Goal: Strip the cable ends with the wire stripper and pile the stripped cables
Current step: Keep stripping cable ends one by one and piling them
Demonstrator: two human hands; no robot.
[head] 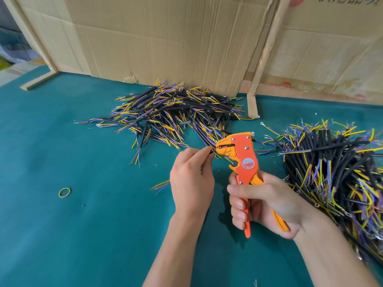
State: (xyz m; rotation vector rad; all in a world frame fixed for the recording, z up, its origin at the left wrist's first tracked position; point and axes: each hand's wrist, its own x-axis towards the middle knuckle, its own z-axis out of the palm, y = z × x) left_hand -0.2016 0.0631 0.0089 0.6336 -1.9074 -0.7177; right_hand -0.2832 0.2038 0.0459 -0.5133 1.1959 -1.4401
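Observation:
My right hand grips the handles of an orange wire stripper, its jaws pointing left. My left hand pinches a short black cable and holds its end at the stripper's jaws. The cable's other end, with coloured wires, sticks out left of that hand. A pile of cables with bared wire ends lies at the back centre. A second, denser heap of cables lies at the right.
The table has a teal cloth. Cardboard sheets stand along the back behind the pile. A yellow rubber band lies at the left. Small insulation scraps are scattered near the hands.

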